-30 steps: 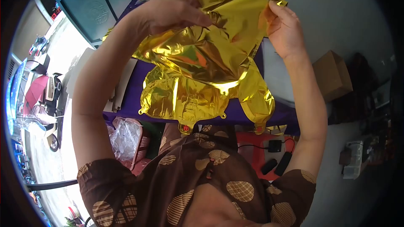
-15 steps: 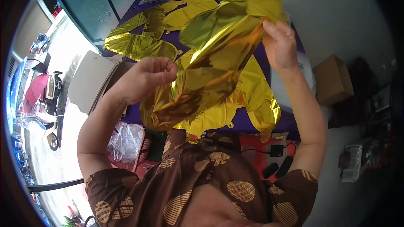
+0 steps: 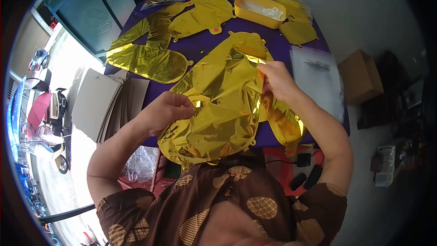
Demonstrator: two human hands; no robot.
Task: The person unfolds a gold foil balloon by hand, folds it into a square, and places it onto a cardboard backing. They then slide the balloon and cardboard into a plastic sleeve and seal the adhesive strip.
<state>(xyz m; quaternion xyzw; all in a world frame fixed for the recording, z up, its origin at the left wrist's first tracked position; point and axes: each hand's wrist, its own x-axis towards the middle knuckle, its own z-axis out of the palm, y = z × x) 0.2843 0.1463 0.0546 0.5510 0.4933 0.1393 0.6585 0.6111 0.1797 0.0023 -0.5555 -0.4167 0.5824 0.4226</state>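
Note:
A flat gold foil balloon point(image 3: 218, 120), wrinkled and shiny, is spread between my two hands over the near part of the table. My left hand point(image 3: 169, 111) is closed in a pinch on its left edge. Higher up on the right side, the thumb and fingers of my right hand point(image 3: 278, 81) grip the other edge. Another gold foil balloon point(image 3: 286, 125) shows partly from underneath, at the right. More flat foil balloons lie beyond my left hand: one with a bent shape point(image 3: 157, 61) and one farther back point(image 3: 205, 18).
On the purple tablecloth point(image 3: 272, 48) stands a yellow box point(image 3: 246, 17) holding small white items. Packed gold foil lies along the back. Clear plastic bags point(image 3: 316, 79) are at the right, grey cardboard sheets point(image 3: 98, 105) at the left. A cardboard box point(image 3: 362, 77) sits beyond the table's right side.
Both hands have come down and the foil balloon, held up and tilted before, now lies lower and flatter. The yellow box behind it has come into view.

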